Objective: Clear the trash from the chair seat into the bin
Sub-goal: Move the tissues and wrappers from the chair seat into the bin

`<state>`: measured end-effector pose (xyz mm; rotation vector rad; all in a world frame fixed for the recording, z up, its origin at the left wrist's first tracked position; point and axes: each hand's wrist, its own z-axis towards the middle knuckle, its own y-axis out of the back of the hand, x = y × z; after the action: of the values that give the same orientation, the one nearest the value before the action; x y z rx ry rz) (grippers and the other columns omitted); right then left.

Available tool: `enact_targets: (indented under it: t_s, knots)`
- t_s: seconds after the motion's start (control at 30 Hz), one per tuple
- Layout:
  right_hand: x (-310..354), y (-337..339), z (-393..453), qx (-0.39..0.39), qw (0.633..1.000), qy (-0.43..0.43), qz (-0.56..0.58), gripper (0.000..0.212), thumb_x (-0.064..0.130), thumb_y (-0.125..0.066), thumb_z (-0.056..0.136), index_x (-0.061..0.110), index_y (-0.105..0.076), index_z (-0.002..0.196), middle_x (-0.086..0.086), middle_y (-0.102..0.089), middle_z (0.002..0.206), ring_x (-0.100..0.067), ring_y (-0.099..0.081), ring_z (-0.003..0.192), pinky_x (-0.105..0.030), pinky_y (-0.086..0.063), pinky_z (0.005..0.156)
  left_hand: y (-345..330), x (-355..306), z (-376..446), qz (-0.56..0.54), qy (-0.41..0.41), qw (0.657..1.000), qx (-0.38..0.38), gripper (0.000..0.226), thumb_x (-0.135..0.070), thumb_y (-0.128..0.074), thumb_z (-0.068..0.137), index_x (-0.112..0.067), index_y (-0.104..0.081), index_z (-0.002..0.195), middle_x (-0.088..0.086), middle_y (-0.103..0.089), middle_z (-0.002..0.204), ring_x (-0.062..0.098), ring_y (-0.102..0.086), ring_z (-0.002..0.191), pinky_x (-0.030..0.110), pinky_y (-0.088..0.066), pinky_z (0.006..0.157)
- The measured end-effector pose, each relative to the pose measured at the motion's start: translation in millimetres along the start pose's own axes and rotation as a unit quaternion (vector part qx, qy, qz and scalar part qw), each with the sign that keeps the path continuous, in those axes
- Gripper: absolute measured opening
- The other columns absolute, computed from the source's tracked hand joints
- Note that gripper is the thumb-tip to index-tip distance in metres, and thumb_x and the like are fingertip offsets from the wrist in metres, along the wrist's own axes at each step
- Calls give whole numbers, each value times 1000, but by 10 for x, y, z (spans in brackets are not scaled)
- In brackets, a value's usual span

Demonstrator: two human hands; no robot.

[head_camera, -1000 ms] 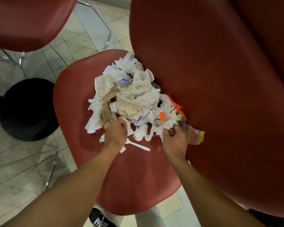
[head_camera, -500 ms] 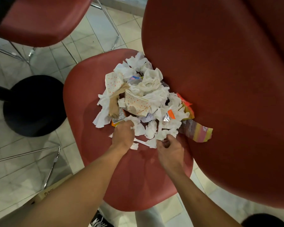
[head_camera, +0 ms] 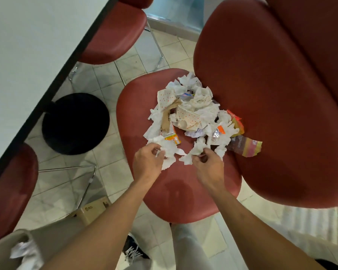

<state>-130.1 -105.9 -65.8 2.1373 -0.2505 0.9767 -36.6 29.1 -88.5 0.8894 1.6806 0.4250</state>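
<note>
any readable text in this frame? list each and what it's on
Nothing reads cleanly.
Cardboard box on the floor: a dark stamp, too blurred to read.
Striped wrapper on the chair seat: pale lettering, unreadable.
Orange sachet in the trash: print too small.
Silver and orange packet: print too small.

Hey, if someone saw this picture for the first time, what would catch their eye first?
Probably the heap of crumpled tissues and wrappers piled on the red chair seat, up against the backrest. At its near edge, the left hand pinches a white tissue and the right hand grips another tissue wad. The round black bin stands on the tiled floor left of the chair.
</note>
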Motion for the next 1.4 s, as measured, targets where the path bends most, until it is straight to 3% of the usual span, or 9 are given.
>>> enact_targets:
  t_s: [0.13,0.3,0.47,0.6,0.8,0.93,1.13,1.33,1.4]
  knots:
    - [187,-166,-414,28,999,25,-21,17,19,-57,86,12,-56,71,7,-56,60,-9,-49,56,-26,-42,58,489,266,-330,-11,30,999,-17,10,-27,-68,79,-24,-72,88,-8,-65,78,17,-62,77,30,-51,72]
    - [343,-524,-973,62,996,44,-38,14,19,-58,84,14,-58,71,7,-61,66,-18,-59,69,-31,-47,66,1067,643,-700,-69,63,995,-44,3,-20,-71,80,-21,-69,81,-12,-62,69,9,-59,67,21,-46,66]
    - [501,-951,-1653,94,991,88,-46,12,19,-59,86,12,-64,78,8,-65,70,-13,-60,69,-25,-42,64,1698,1079,-1085,-109,104,985,-88,7,-18,-70,81,-23,-67,77,-16,-61,66,0,-58,64,14,-42,61]
    - [647,-1410,-2172,148,978,133,-58,14,18,-59,87,17,-59,73,10,-60,63,-2,-53,57,-17,-38,56,2269,1595,-1431,-114,146,974,-130,1,-21,-70,83,-21,-69,84,-12,-64,72,10,-62,72,24,-50,72]
    - [825,-2173,-2970,240,947,186,-108,6,21,-59,88,18,-64,88,8,-63,72,-12,-59,68,-28,-44,62,3069,2450,-2009,-96,205,949,-221,5,-20,-70,83,-16,-71,85,-11,-62,71,12,-62,74,29,-52,80]
    - [815,-2605,-3395,279,929,207,-130,8,19,-60,86,15,-66,91,3,-65,77,-19,-62,75,-32,-49,68,3291,3033,-2253,-106,246,929,-253,6,-19,-72,79,-15,-71,83,-4,-68,75,17,-65,78,28,-50,81]
    - [686,-3007,-3748,315,904,221,-188,15,20,-58,86,18,-65,99,2,-66,82,-19,-60,76,-26,-40,65,3361,3525,-2413,-118,277,916,-266,8,-17,-73,79,-13,-71,86,-6,-65,72,13,-62,74,19,-42,74]
    - [543,-3085,-3782,363,892,195,-184,30,13,-57,83,20,-65,111,9,-56,68,-2,-49,58,-9,-36,49,3264,3796,-2428,-137,282,917,-246,21,-17,-79,75,-14,-71,95,3,-69,84,19,-65,81,26,-49,82]
    - [526,-3045,-3723,365,894,180,-188,33,16,-58,84,22,-64,116,7,-64,76,-3,-55,65,-9,-37,54,3242,3800,-2397,-140,277,921,-234,21,-18,-80,74,-15,-72,94,3,-70,84,20,-66,82,31,-52,83]
